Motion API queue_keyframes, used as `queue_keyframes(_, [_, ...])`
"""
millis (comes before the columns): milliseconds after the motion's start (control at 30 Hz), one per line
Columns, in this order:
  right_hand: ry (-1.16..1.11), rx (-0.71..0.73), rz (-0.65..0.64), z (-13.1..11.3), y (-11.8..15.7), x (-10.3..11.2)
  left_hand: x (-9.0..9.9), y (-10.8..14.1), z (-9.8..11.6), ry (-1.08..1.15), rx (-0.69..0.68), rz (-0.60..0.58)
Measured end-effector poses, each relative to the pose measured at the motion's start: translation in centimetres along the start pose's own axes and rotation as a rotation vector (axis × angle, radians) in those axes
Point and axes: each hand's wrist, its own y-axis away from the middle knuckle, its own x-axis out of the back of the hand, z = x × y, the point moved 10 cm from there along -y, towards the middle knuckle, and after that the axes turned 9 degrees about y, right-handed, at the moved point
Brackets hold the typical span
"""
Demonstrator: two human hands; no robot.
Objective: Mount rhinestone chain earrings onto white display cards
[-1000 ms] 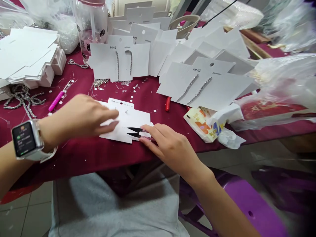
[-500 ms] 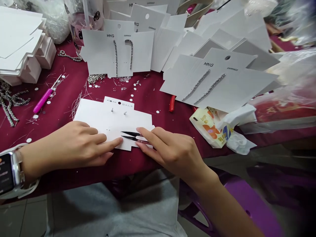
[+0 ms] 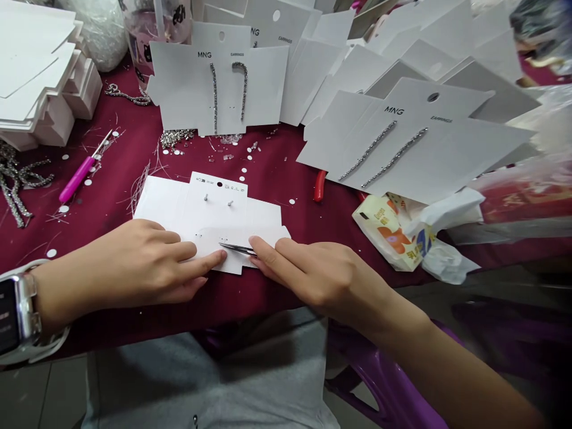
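A white earring card [image 3: 263, 214] lies back side up on the dark red cloth, two small metal posts standing out of its upper half. My left hand [image 3: 156, 262] presses on the card's lower left edge, index finger stretched out and the other fingers loosely bent, with nothing held. Small black-bladed snips [image 3: 236, 248] are pinched in my right hand [image 3: 308, 265]. Their blades are together, with the tips just above my left index fingertip, beside tiny holes in the card.
Carded chain earrings [image 3: 221, 89] stand at the back, with more cards [image 3: 402, 143] to the right. A magenta-handled tool [image 3: 78, 179], chains [image 3: 15, 185] and white boxes [image 3: 67, 107] are on the left. A tissue pack [image 3: 391, 232] lies right.
The snips' blades have closed together, and my right hand's fingers have squeezed in. My left hand remains on the card. The view has shifted slightly.
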Motion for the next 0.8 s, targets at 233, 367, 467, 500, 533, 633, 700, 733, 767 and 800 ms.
queue_keyframes(233, [0.049, 0.070, -0.068, -0.5, -0.3, -0.2, 0.4, 0.0, 0.5, -0.003, -0.049, 0.050])
queue_keyframes(367, [0.055, 0.084, -0.085, -0.7, -0.4, -0.3, 0.4, 0.0, 0.4, 0.008, -0.042, 0.055])
queue_keyframes(467, [0.042, 0.082, -0.091, -0.8, -0.3, -0.4, 0.5, 0.0, 0.5, -0.008, -0.047, 0.055])
queue_keyframes(500, [0.032, 0.064, -0.077, -0.6, -0.3, -0.3, 0.6, 0.0, 0.6, -0.020, -0.051, 0.066])
queue_keyframes(533, [0.024, 0.032, -0.054, -0.3, -0.2, -0.1, 0.8, 0.0, 0.7, -0.033, -0.059, 0.080])
queue_keyframes(633, [0.037, -0.171, 0.017, 2.0, 0.5, 0.2, 1.7, 0.1, 1.0, -0.060, -0.080, 0.144])
queue_keyframes(700, [0.062, -0.385, 0.006, 4.5, 1.6, -0.4, 2.6, 0.3, 0.6, -0.087, -0.040, 0.213])
queue_keyframes(733, [0.075, -0.501, -0.027, 5.7, 2.3, -1.0, 3.2, 0.5, 0.0, -0.113, 0.014, 0.260])
queue_keyframes(767, [0.088, -0.602, -0.073, 6.8, 3.0, -1.7, 3.8, 0.8, -0.8, -0.149, 0.084, 0.312])
queue_keyframes(800, [0.097, -0.689, -0.135, 7.7, 3.7, -2.6, 4.3, 1.2, -1.6, -0.189, 0.165, 0.358])
